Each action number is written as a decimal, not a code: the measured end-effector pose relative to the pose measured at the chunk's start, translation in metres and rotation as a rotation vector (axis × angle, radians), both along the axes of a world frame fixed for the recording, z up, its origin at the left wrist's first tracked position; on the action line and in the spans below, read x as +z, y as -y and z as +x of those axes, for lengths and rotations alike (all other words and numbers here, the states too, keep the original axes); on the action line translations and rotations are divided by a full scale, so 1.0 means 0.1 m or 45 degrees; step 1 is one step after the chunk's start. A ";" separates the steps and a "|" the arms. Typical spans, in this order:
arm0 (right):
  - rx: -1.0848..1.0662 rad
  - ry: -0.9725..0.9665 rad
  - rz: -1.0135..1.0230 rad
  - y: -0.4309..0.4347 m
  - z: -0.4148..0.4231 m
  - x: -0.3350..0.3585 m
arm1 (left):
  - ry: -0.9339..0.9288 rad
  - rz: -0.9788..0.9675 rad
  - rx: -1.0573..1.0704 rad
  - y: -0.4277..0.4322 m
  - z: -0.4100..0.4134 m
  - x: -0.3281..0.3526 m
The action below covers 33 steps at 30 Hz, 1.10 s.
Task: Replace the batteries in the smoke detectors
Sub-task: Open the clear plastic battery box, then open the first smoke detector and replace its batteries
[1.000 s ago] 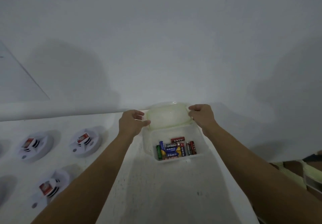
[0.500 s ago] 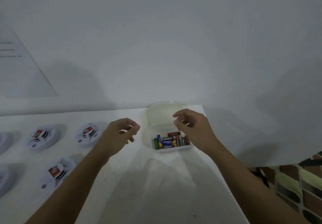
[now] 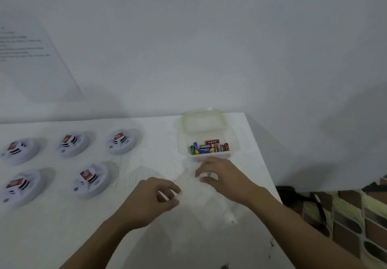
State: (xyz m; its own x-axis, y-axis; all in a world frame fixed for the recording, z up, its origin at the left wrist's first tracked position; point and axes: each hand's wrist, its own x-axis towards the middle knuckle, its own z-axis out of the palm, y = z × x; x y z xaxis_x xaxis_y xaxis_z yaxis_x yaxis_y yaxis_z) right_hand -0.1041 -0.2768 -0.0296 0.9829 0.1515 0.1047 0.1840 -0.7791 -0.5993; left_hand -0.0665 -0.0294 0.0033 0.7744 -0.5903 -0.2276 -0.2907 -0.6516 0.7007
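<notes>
The left hand (image 3: pixel 155 195) and right hand (image 3: pixel 224 176) have let go of the lid (image 3: pixel 202 120), which now stands open. Both hands are loosely curled and empty. The batteries (image 3: pixel 209 148) lie exposed at twelve o'clock, ready for picking, and the smoke detectors (image 3: pixel 90 179) wait at nine.

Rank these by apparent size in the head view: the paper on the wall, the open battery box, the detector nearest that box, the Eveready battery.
1. Paper on the wall, though cut off at the left edge.
2. Open battery box, lid included.
3. Detector nearest it.
4. Eveready battery.
</notes>
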 end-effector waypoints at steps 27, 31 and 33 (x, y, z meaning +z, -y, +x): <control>-0.593 0.149 -0.342 0.59 0.05 0.07 | 0.712 -0.015 0.040 0.82 0.62 -0.33; -0.607 0.149 -0.373 0.46 0.05 0.17 | 0.610 -0.104 0.075 0.75 0.58 -0.20; -0.583 0.195 -0.270 0.34 0.07 0.25 | 0.562 -0.208 0.145 0.64 0.57 -0.05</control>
State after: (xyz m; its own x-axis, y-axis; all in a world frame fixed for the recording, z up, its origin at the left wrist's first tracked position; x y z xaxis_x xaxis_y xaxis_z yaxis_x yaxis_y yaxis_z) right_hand -0.0972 -0.3104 -0.0043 0.9293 -0.2563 0.2658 -0.1306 -0.9015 -0.4126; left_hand -0.0099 -0.0937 -0.0015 0.8378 -0.4970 0.2259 -0.5167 -0.5881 0.6222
